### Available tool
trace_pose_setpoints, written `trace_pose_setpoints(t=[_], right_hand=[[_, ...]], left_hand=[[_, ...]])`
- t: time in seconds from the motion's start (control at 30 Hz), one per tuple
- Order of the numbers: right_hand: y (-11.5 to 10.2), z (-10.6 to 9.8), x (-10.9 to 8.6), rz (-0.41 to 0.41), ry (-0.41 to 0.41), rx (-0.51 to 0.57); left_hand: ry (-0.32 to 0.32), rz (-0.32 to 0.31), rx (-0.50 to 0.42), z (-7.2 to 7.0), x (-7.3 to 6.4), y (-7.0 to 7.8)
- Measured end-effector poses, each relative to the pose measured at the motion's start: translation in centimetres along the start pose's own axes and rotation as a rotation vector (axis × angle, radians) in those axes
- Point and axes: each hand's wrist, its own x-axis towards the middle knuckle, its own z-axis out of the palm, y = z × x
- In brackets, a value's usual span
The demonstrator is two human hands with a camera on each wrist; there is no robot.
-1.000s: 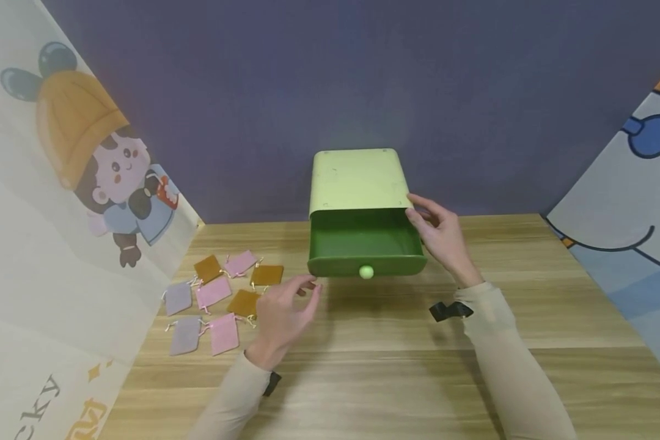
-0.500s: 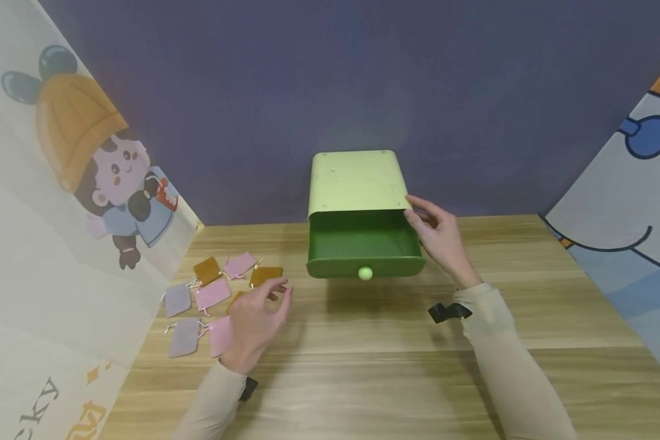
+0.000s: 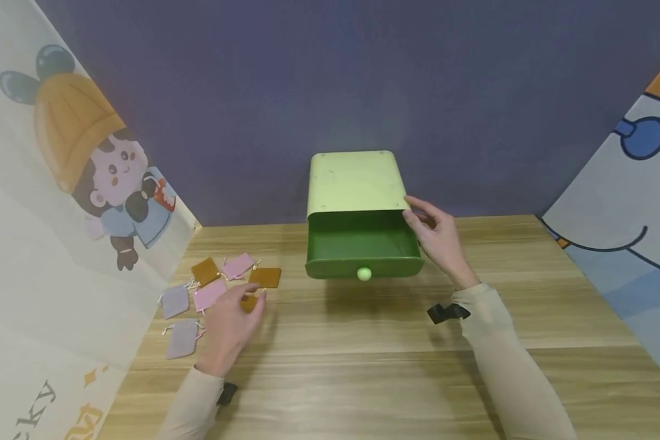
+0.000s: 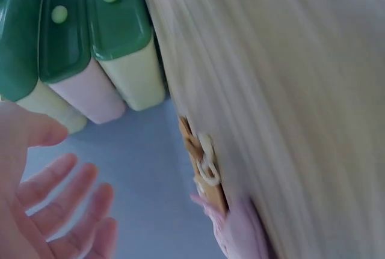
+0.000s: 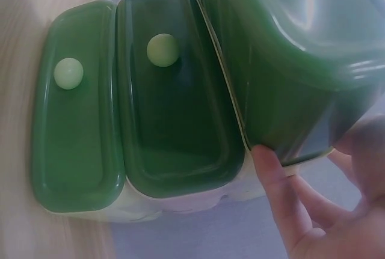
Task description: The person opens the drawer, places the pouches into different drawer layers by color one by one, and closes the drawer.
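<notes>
In the head view, my left hand [image 3: 228,327] hovers over the small drawstring pouches at the left, fingers bent, a gap between thumb and fingertips and nothing held. Close to its fingertips lies a brown pouch [image 3: 249,304], partly covered by the hand. A second brown pouch [image 3: 265,278] lies just beyond. My right hand [image 3: 439,241] touches the right front edge of the pale green drawer cabinet [image 3: 357,181] with thumb and fingers. The cabinet's top green drawer [image 3: 363,235] is pulled out and looks bare inside; its round light green knob [image 3: 365,274] faces me.
Around them lie pink pouches [image 3: 238,266], grey pouches [image 3: 183,339] and another brown pouch [image 3: 205,272]. Two lower drawers [image 5: 180,121] are closed beneath the pulled-out one. A dark blue wall [image 3: 253,110] stands behind the wooden table [image 3: 352,379].
My left hand has moved left and slightly down from near the drawer's left corner to the pouches, covering the front pink one. My right hand stays at the cabinet edge.
</notes>
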Motion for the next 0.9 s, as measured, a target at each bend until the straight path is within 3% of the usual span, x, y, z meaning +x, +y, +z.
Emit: trace_pose_setpoints(t=[0.13,0.4,0.9], right_hand=[[0.0,0.0,-0.1,0.002,0.002,0.005],[0.1,0.1,0.0,-0.006,-0.003,0.009],[0.2,0.0,0.0,-0.006,-0.007,0.004]], left_hand=[[-0.039,-0.048,0.011,-0.2,0.1,-0.8],[-0.21,-0.132,0.085,-0.7,0.1,-1.8],[-0.447,-0.18,0.152,-1.0,0.4,-2.6]])
